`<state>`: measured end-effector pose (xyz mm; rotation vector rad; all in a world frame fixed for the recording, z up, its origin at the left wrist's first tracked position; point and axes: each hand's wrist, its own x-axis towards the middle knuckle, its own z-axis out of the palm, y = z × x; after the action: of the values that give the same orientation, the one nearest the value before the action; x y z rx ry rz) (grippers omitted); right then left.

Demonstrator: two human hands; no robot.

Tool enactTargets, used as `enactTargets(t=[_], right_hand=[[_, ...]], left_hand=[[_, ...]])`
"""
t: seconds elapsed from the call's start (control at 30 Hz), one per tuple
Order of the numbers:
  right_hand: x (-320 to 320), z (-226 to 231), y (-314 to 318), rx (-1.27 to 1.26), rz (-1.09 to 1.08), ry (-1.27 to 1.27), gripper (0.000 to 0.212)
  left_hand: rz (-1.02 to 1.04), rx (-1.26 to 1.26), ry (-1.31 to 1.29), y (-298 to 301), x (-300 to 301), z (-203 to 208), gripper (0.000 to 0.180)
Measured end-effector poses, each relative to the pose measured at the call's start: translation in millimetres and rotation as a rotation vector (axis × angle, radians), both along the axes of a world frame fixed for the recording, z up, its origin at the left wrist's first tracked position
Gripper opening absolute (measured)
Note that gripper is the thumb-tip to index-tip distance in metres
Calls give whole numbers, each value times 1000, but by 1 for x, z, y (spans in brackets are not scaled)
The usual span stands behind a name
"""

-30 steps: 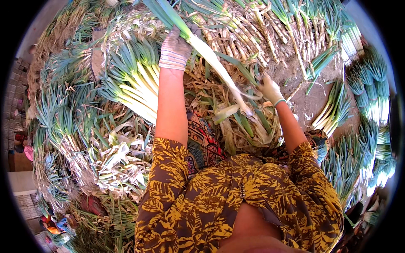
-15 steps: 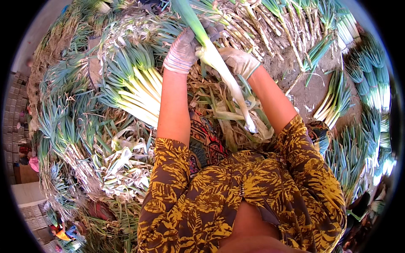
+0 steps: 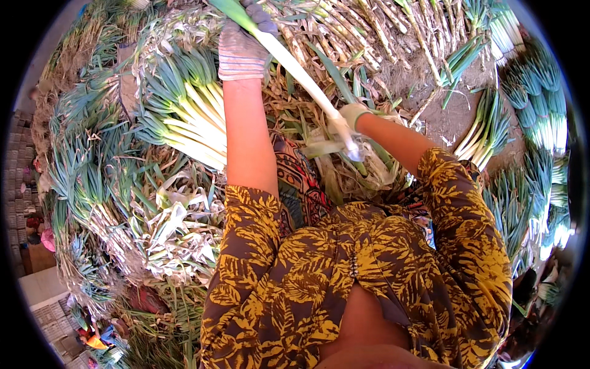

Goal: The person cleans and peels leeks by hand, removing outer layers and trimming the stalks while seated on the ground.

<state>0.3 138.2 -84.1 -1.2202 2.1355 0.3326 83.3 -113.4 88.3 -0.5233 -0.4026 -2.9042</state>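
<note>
A long leek (image 3: 295, 61) slants across the upper middle, its green top up left and its white root end down right. My left hand (image 3: 244, 52), in a striped, grey-fingered glove, is closed round the leek near where green turns to white. My right hand (image 3: 355, 115), in a pale glove, is closed beside the root end; its fingers are partly hidden behind the stem. A loose green leek leaf (image 3: 334, 72) runs down into that hand. The root end is blurred. Below it lie peeled leaves (image 3: 369, 169), between my knees.
Cleaned leeks (image 3: 193, 120) lie fanned at left, beside a heap of pale peelings (image 3: 178, 227). Unpeeled leeks (image 3: 344, 31) spread across the far side. A small leek bunch (image 3: 482, 132) rests on bare ground at right, with tied bundles (image 3: 541, 117) beyond.
My right hand has moved down and right along the leek to its root end, and a loose leaf now trails from it. My left hand has shifted up and left with the leek.
</note>
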Motion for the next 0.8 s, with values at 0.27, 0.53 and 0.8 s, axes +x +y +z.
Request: enactTargets(t=[0.27,0.53,0.8], right_hand=[[-73,-180,171,120,-200,391,30],[3,56,81,-697,-658,-1519,50],[44,94,72,-819,-658,-1417,67]], left_hand=[[121,32,-6,-25,-1,1,26],[479,-26,-162,-53,15,-10,28],[944,-302,-574,-21,3,-17,31]])
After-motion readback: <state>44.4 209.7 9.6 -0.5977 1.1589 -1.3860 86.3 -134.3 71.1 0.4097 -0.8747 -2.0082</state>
